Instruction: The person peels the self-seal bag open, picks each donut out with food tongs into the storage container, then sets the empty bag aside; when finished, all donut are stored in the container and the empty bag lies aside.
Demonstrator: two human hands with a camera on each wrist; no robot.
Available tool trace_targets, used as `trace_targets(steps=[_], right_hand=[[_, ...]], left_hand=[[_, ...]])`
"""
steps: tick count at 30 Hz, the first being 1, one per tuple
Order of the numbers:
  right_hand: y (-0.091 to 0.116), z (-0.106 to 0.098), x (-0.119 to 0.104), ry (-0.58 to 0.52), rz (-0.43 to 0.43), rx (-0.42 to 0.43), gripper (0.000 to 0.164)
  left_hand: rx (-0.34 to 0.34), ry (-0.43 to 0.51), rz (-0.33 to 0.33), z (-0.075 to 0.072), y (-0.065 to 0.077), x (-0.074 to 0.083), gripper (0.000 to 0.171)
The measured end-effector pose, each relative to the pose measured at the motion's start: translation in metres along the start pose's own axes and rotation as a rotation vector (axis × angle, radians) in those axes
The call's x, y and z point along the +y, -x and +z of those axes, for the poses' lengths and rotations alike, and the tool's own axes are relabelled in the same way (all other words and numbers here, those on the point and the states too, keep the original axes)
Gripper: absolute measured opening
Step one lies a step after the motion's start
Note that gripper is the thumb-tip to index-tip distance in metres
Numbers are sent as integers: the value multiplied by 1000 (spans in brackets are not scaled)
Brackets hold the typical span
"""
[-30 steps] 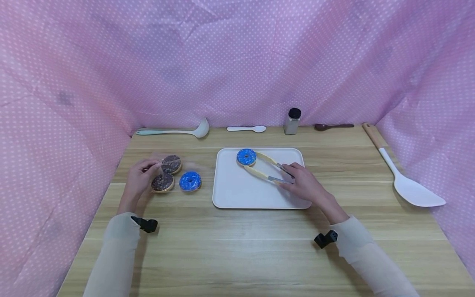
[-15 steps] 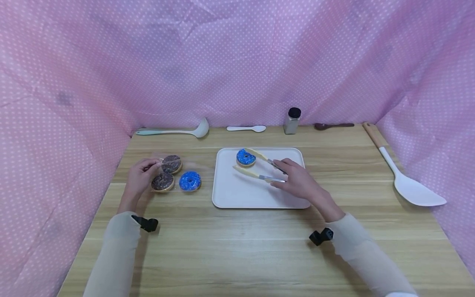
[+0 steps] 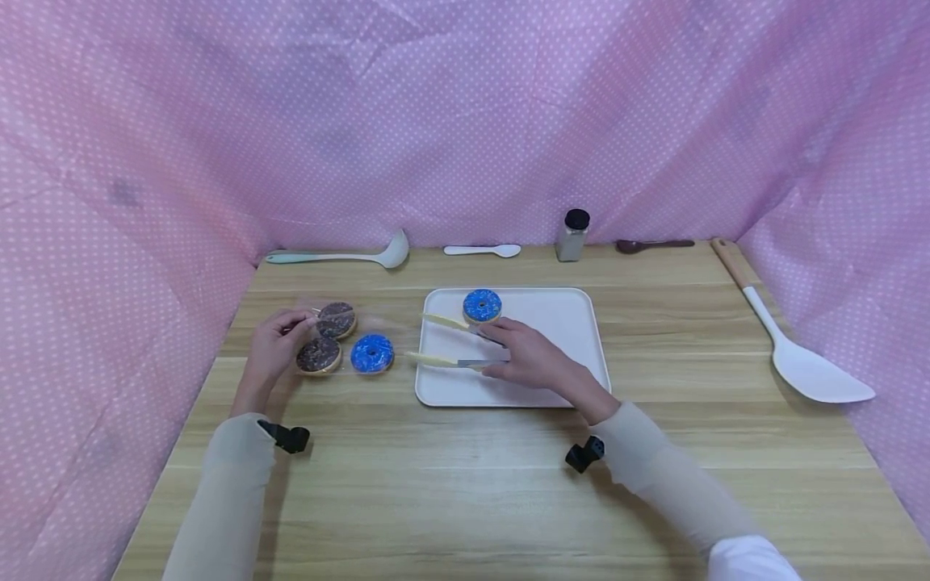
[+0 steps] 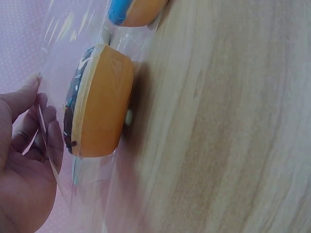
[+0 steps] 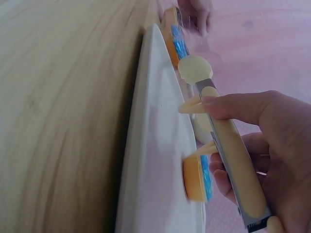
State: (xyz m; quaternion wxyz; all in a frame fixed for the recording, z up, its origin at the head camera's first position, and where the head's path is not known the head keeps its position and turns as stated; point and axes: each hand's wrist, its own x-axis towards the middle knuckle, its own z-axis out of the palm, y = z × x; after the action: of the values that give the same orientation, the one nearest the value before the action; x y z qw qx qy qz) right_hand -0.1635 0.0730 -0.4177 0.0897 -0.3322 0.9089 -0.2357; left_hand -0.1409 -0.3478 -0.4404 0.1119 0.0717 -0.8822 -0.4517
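My left hand [image 3: 270,347] pinches the edge of a clear plastic bag [image 4: 60,34] between thumb and fingers, at the left of the table. In or under the clear film lie a chocolate-topped donut [image 3: 337,319], a second chocolate donut [image 3: 318,357] and a blue donut [image 3: 361,355]. Cream-tipped tongs [image 3: 434,360] are gripped in my right hand [image 3: 534,355] over the white tray [image 3: 567,311]. Their two tips stand apart, pointing left past the tray's left edge, with nothing between them. Another blue donut [image 3: 473,301] sits at the tray's back.
Along the table's back edge lie a ladle [image 3: 392,252], a white spoon [image 3: 504,252] and a dark brown spoon [image 3: 632,247]. A black-capped shaker jar [image 3: 571,242] stands among them. A large white spatula [image 3: 806,371] lies at the right edge. Pink dotted cloth [image 3: 465,121] encloses the table.
My right hand has drawn the tongs away from the blue donut on the tray and moved left with them, toward the bagged donuts. My left hand has stayed in place.
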Motion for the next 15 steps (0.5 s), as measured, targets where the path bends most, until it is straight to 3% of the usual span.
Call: trace_targets(steps=[15], right_hand=[[-28, 4, -21, 24, -55, -117, 63]], left_hand=[[-1, 0, 28, 1, -1, 1, 33]])
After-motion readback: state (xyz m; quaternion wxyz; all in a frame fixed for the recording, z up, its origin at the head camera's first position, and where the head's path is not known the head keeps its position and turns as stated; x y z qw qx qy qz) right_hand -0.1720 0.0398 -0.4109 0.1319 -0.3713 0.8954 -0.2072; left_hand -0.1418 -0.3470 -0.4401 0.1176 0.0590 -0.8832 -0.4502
